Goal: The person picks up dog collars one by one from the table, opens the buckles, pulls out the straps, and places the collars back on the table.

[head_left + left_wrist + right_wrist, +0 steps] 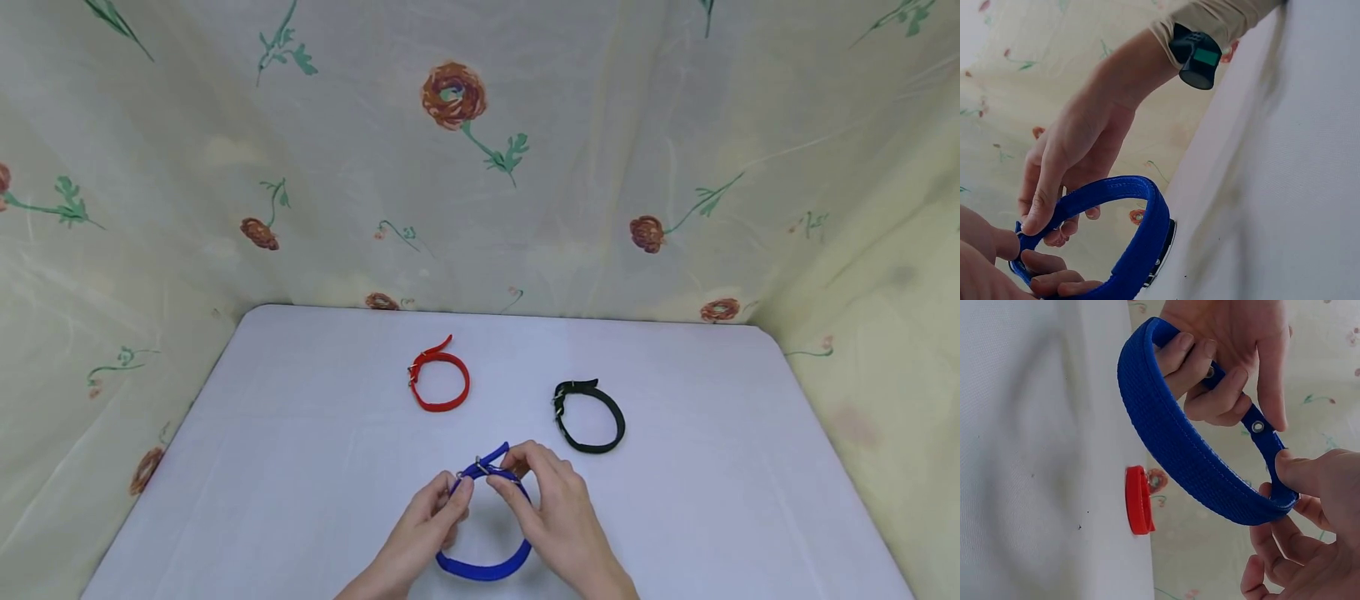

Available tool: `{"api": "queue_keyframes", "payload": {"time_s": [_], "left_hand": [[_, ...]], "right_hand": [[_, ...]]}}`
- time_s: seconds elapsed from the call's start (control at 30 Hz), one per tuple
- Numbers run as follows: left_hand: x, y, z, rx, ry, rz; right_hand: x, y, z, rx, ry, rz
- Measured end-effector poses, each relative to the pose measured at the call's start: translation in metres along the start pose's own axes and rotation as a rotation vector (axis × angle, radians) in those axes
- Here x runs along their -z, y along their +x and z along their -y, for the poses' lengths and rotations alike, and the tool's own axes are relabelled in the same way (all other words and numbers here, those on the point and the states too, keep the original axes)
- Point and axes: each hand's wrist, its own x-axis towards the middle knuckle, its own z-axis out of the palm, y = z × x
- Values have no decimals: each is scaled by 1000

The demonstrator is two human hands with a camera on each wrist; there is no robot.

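Observation:
A blue buckled pet collar (483, 573) is held up between the two hands, its band forming a loop. My left hand (429, 523) pinches the strap on the left of the buckle; in the right wrist view its fingers curl round the strap, which has metal eyelets. On the other side, my right hand (557, 518) grips the collar near the buckle between thumb and fingers. The strap's free tip sticks up between the hands. Fingers partly hide the metal buckle. In the left wrist view the blue collar (1141, 250) hangs as a wide loop.
A red collar (442, 407) lies looped on the white table (300, 417), beyond the hands. A black collar (618, 425) lies to its right, nearer me. Floral cloth (570, 208) hangs behind the table and along both sides.

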Motion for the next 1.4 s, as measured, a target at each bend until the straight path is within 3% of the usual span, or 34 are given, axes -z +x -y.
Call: {"api": "queue_keyframes", "payload": {"time_s": [0.4, 0.7, 0.87, 1.13, 1.4], "left_hand": [[-3, 2, 4, 38, -36, 7], [2, 0, 3, -99, 149, -2], [3, -2, 1, -137, 118, 6], [1, -3, 3, -166, 125, -22], [0, -2, 3, -118, 167, -81]], "right_hand": [[2, 0, -1, 3, 8, 0], [2, -1, 1, -58, -6, 75], [1, -2, 0, -49, 2, 87], [1, -1, 0, -46, 3, 84], [3, 0, -1, -29, -9, 69]]}}
